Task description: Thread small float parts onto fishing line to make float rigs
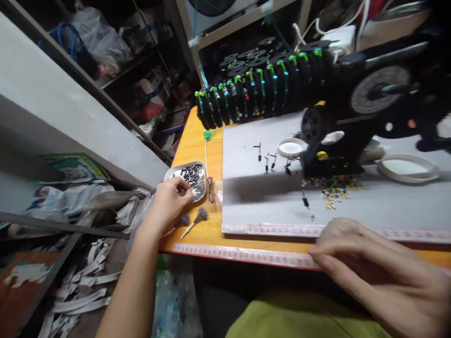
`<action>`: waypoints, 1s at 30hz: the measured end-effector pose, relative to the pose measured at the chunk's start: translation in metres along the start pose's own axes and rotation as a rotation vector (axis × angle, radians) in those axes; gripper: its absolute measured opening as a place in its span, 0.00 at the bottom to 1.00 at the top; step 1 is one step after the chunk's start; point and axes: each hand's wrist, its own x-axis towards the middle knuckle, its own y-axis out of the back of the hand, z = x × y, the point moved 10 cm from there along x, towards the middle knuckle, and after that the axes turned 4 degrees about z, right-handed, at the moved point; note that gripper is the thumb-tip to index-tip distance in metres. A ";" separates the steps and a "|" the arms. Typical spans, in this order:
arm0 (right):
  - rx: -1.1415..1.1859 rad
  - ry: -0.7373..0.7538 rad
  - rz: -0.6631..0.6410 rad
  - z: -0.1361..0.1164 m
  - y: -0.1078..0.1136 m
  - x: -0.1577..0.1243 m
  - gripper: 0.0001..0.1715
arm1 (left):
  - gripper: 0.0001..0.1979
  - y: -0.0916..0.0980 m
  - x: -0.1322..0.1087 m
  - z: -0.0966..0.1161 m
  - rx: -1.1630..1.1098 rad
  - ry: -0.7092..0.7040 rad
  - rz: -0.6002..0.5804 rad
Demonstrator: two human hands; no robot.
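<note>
My left hand [173, 199] reaches over a small white tray [168, 172] at the left end of the table. Its fingers are curled in a pinch at the small black and grey pieces [193, 176] inside; what they hold is hidden. My right hand [380, 267] is close to the camera, over the front edge of a pale board [260, 206]. Thumb and forefinger press together there, and I cannot make out anything between them. Near that hand a small black piece on a thin stem [305, 203] lies on the board, with other black pieces [267, 164] further back.
A black machine [327, 122] carrying a row of black discs with green ties [253, 89] overhangs the board. Coloured beads [334, 190] are scattered under it. Two grey-headed brushes [200, 216] lie by the tray. Measuring tape [246, 253] runs along the table's front edge.
</note>
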 end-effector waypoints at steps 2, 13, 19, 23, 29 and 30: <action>0.022 -0.031 -0.036 -0.002 -0.002 0.003 0.03 | 0.05 0.016 -0.010 0.006 0.007 0.028 0.112; 0.309 -0.068 0.037 -0.016 -0.012 -0.008 0.06 | 0.02 -0.107 -0.159 0.146 -1.697 0.474 -0.132; 0.278 -0.029 0.047 -0.020 -0.009 -0.015 0.08 | 0.06 -0.124 -0.173 0.154 -1.916 0.733 -0.057; 0.267 -0.009 0.047 -0.023 -0.007 -0.015 0.09 | 0.10 -0.122 -0.179 0.156 -1.900 0.890 -0.035; 0.238 -0.004 0.065 -0.026 -0.004 -0.015 0.08 | 0.10 -0.126 -0.181 0.159 -1.917 0.921 -0.058; 0.239 -0.007 0.065 -0.026 -0.004 -0.014 0.09 | 0.11 -0.127 -0.182 0.158 -1.909 0.931 -0.051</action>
